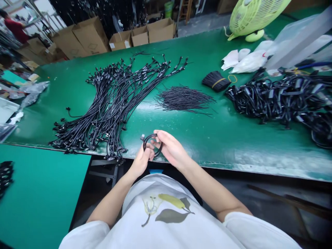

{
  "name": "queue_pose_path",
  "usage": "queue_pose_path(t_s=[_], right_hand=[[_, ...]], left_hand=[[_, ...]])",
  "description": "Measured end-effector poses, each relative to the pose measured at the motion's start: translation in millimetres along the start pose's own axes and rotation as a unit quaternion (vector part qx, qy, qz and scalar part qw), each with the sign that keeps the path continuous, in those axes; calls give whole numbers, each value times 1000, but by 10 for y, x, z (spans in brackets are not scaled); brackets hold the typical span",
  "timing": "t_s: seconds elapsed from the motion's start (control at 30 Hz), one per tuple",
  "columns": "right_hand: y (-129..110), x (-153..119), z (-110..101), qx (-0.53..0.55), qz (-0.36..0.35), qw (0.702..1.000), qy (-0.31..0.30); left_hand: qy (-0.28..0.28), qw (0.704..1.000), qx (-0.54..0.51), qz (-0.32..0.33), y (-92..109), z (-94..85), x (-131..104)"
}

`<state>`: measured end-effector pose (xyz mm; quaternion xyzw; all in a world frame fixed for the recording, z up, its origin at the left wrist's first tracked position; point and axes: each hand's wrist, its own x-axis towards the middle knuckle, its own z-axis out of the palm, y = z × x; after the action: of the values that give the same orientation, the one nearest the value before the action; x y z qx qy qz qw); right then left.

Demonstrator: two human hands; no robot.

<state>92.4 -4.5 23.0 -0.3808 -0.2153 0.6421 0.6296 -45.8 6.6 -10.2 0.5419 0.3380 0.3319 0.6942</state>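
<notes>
Near the front edge of the green table [220, 138], a black cable [158, 152] is looped into a small coil between my two hands. My left hand [142, 157] pinches the coil's left side, below a connector that points up. On the coil's upper right, my right hand [171, 147] grips it with thumb and fingers. Straight black cables [103, 100] lie in a large heap to the left. Beyond my hands is a loose pile of thin black ties [184, 98]. A banded black bundle [215, 81] lies to its right.
Coiled black cables [280, 95] are heaped at the right. A green fan [255, 15] and white plastic bags [250, 62] stand behind them. Cardboard boxes [90, 36] line the far side. A person in red [16, 29] is at the far left.
</notes>
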Motion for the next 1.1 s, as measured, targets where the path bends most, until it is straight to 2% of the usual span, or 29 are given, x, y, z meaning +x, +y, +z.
queue_pose_path(t_s=[0.13, 0.23, 0.3, 0.37, 0.43, 0.47, 0.5, 0.57, 0.63, 0.7, 0.73, 0.77, 0.8, 0.87, 0.93, 0.97, 1.0, 1.03, 1.07, 1.1], right_hand=[[60, -181, 182, -78, -47, 996, -22], [34, -199, 210, -43, -52, 996, -61], [-31, -161, 186, 17, -17, 996, -85], [-103, -117, 168, 69, 25, 992, -101], [-151, -80, 175, 101, 40, 989, -104], [-160, -61, 185, 108, 42, 988, -104], [-158, -39, 194, 111, 42, 988, -101], [-138, 13, 185, 96, 49, 990, -95], [-125, 64, 116, 34, 40, 995, -83], [-150, 85, -14, -88, -49, 993, -56], [-180, 77, -93, -177, -124, 975, -49], [-218, 58, -173, -280, -208, 936, -56], [-259, 29, -249, -389, -285, 872, -84], [-332, -39, -373, -579, -383, 697, -180], [-365, -98, -458, -694, -414, 525, -268], [-361, -120, -489, -726, -420, 459, -294], [-346, -138, -516, -747, -424, 410, -309], [-321, -155, -538, -759, -423, 379, -318], [-291, -171, -558, -767, -419, 363, -323], [-257, -188, -574, -772, -412, 360, -323]], left_hand=[[-132, 983, 122, -29, 69, -90, -6], [-207, 968, 135, -43, 70, -94, -48], [-191, 972, 134, -26, 43, -75, -75], [-144, 980, 136, -4, 13, -52, -85], [-99, 987, 124, 16, -7, -29, -84], [-94, 990, 105, 13, -11, -17, -86], [-101, 992, 70, -1, -10, -3, -91], [-145, 985, -46, -77, 14, 27, -112], [-174, 950, -189, -179, 64, 56, -131], [-134, 919, -290, -232, 123, 72, -126], [-97, 916, -311, -235, 149, 73, -113], [-63, 919, -314, -228, 168, 70, -96], [-42, 927, -302, -219, 179, 62, -77], [-46, 948, -240, -207, 179, 35, -50], [-95, 964, -150, -198, 163, -3, -49], [-126, 968, -97, -193, 158, -24, -58], [-156, 969, -42, -189, 157, -44, -72], [-183, 966, 17, -184, 162, -62, -87], [-203, 960, 81, -176, 172, -76, -102], [-214, 952, 148, -164, 187, -86, -114]])
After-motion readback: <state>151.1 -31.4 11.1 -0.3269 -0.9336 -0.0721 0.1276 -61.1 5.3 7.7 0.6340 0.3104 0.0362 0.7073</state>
